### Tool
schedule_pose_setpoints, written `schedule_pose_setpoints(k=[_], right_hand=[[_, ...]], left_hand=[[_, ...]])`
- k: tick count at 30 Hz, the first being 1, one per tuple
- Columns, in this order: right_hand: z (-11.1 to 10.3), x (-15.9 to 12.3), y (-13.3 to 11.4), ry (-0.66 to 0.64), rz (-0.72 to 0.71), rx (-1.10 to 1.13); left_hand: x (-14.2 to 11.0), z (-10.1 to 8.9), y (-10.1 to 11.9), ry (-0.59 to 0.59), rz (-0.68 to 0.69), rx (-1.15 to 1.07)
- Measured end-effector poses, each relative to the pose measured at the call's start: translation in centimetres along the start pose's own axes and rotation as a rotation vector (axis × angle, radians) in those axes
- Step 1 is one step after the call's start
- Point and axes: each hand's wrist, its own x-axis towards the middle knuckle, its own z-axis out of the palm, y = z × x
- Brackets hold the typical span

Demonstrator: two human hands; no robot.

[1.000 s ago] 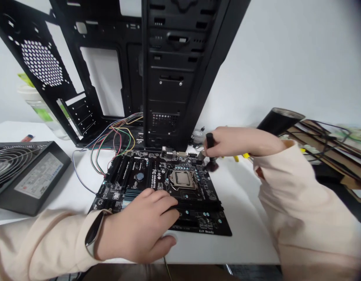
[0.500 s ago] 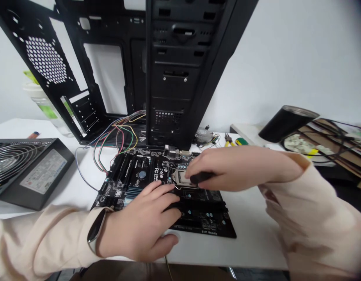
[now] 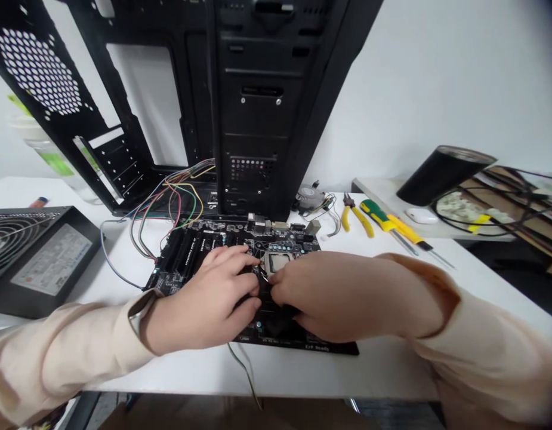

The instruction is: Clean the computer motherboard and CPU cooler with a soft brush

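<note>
A black motherboard lies on the white table, its CPU socket showing a metal frame around a pale chip. My left hand rests over the board with fingers stretched out, the fingertips beside the socket's left edge. My right hand is bent over the socket, its thumb and fingertips drawn together at the near edge, close to a thin metal lever. What those fingertips grip is hidden. Beneath the right palm there is a dark area I cannot tell apart from the board.
Behind the board stands an open black computer case with coloured wires trailing out. A power supply is at left. Pliers, a green-yellow screwdriver, a yellow-handled tool, a cooler fan and a black cylinder lie at right.
My right hand has come nearer and left, from over the socket to its near edge; the black piece it held no longer shows clearly. The left hand shifted slightly left. The view moved, exposing the tools.
</note>
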Motion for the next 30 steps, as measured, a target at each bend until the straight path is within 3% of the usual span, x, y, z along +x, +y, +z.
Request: schedule_pose_setpoints(k=[6, 13, 21, 30], right_hand=[[-0.4, 0.4, -0.3, -0.142, 0.019, -0.088], [-0.8, 0.9, -0.2, -0.070, -0.038, -0.070], [-1.4, 1.5, 0.7, -0.035, -0.151, -0.102], [-1.3, 1.8, 0.4, -0.011, -0.133, -0.125]], left_hand=[[0.1, -0.1, 0.0, -0.074, 0.016, 0.002], [0.0, -0.6, -0.3, -0.090, 0.034, -0.160], [0.0, -0.5, -0.3, -0.125, 0.049, -0.135], [0.1, -0.2, -0.5, -0.106, 0.015, -0.211]])
